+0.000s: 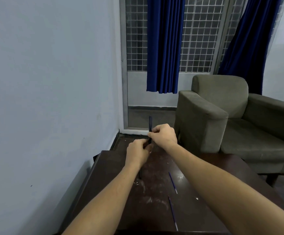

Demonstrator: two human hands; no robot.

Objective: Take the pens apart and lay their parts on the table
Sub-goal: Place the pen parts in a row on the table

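A dark blue pen (150, 124) stands nearly upright above the far edge of the dark wooden table (114, 175). My right hand (163, 135) grips its middle, and my left hand (138, 153) pinches its lower end just below. Two thin blue refills lie on the table: one (173, 182) near the middle, another (173, 213) closer to me. A dark pen part (140, 174) lies partly hidden beside my left forearm.
A grey wall runs close along the table's left side. A grey-green armchair (236, 119) stands to the right beyond the table. Blue curtains (165, 48) hang over a barred glass door ahead. White flecks dot the tabletop.
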